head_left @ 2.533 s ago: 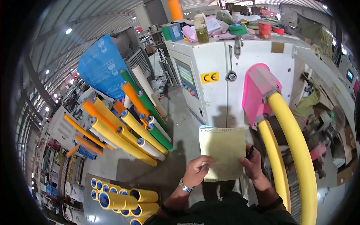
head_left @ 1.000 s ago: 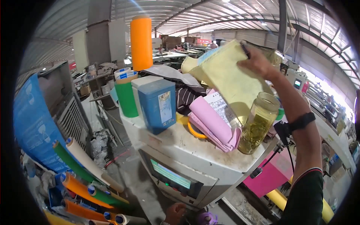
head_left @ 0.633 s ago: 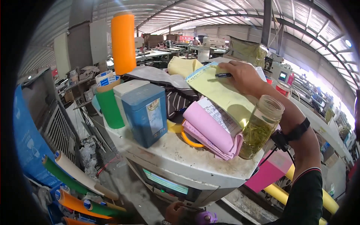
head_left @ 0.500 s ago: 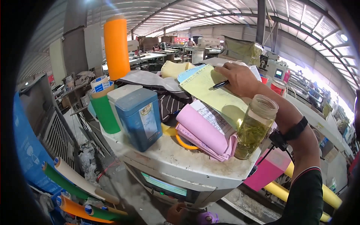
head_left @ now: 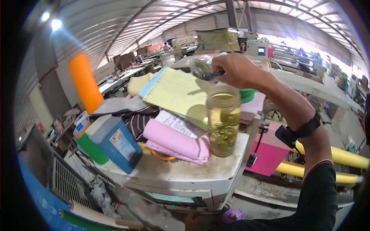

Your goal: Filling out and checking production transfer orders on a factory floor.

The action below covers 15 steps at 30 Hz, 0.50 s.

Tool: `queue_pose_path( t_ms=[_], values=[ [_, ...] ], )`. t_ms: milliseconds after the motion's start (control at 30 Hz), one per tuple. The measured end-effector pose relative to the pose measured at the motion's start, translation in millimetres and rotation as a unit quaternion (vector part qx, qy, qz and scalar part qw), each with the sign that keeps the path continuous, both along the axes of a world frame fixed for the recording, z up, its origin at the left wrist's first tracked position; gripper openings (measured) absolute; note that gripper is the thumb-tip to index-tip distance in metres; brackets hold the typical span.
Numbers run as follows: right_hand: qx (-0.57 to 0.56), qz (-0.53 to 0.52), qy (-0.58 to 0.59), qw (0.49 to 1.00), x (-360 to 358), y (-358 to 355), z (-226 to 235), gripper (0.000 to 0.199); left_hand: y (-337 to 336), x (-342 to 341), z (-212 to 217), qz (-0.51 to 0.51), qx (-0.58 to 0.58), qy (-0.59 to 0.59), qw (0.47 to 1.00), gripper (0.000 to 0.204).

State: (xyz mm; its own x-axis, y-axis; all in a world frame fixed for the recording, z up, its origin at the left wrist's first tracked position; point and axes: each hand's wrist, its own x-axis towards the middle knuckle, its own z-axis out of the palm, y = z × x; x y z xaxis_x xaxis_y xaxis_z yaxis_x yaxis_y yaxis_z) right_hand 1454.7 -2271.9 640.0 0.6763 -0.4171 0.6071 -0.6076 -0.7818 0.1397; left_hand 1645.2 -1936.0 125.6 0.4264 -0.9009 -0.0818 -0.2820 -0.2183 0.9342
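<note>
My right hand (head_left: 238, 71) is closed on a dark pen (head_left: 212, 75), its tip pointing left. The hand hovers above and behind an open glass jar (head_left: 224, 127) of yellowish liquid with green leaves. Left of the jar lies a pale yellow-green paper sheet (head_left: 175, 94) over a blue sheet, with a folded pink paper bundle (head_left: 173, 138) nearer to me. All these rest on a white machine top (head_left: 173, 169). My left hand (head_left: 192, 220) is low at the bottom edge, dark and partly cut off; its fingers are not clear.
A blue tin (head_left: 119, 144) and a green roll (head_left: 92, 148) stand on the left of the machine top. Behind them rises a tall orange roll (head_left: 84, 82). A magenta box (head_left: 268, 150) and yellow rolls (head_left: 339, 156) are low on the right.
My right hand has lifted off the yellow-green sheet with the pen and moved away to its right. The view has turned right, so things on the machine top appear further left.
</note>
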Motion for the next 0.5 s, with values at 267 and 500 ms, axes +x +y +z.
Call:
queue_pose_path(
  t_ms=[267,500],
  values=[
    [0.165,-0.096,0.05,0.98,-58.9,19.7,-40.8,0.025,-3.9,11.4,-34.5,-0.076,0.007,0.14,0.987,0.033],
    [-0.075,-0.013,0.128,0.989,-72.0,18.7,-54.6,0.007,-3.9,12.7,-19.9,-0.118,0.015,0.018,0.993,0.037]
  ],
)
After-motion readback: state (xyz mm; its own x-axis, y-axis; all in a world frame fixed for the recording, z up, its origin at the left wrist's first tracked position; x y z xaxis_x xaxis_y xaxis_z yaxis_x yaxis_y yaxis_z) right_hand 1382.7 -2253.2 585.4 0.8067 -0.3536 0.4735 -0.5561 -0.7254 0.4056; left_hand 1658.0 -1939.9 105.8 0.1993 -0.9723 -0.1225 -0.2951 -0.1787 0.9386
